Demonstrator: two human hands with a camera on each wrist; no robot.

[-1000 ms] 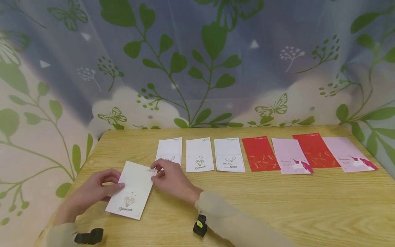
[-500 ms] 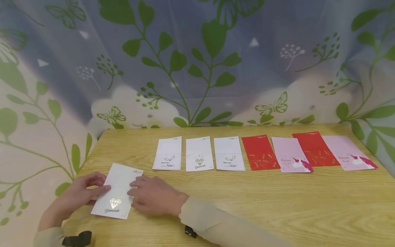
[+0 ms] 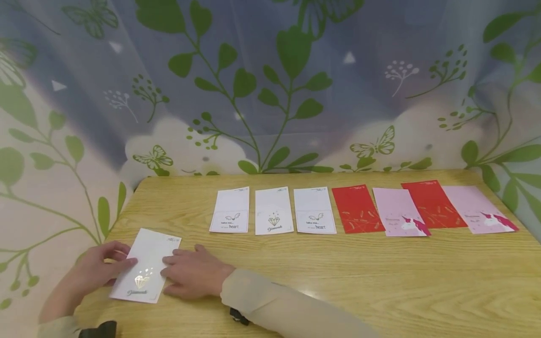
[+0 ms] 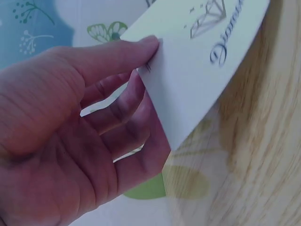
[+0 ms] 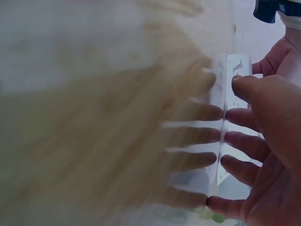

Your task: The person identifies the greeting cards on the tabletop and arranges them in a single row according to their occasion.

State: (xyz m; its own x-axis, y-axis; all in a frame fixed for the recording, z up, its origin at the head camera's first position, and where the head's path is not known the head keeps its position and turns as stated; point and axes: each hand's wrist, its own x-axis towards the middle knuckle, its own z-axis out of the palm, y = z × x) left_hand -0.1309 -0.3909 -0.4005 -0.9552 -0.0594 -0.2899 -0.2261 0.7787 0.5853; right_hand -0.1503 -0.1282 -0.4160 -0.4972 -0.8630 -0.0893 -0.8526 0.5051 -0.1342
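Note:
A white card (image 3: 152, 253) with a shiny gold diamond and the word Diamonds lies tilted at the front left of the table. My left hand (image 3: 90, 270) pinches its left edge; in the left wrist view the thumb is over the printed face and the curled fingers (image 4: 127, 136) are underneath. Along the right edge rests my right hand (image 3: 196, 272), its fingers spread and loosely bent. The right wrist view has those fingertips (image 5: 228, 136) down at the glossy tabletop beside the card, with their reflections showing.
Across the wooden table (image 3: 338, 281) runs a row of cards: white ones with a winged heart (image 3: 230, 209) or a diamond (image 3: 274, 211), red ones (image 3: 357, 209), and pink unicorn ones (image 3: 399, 211). Some at the right overlap. A leaf-patterned curtain (image 3: 262, 117) hangs behind.
Both hands have moved the white diamond card left and toward the front. The right hand has gone from pinching its upper right corner to resting along its right edge.

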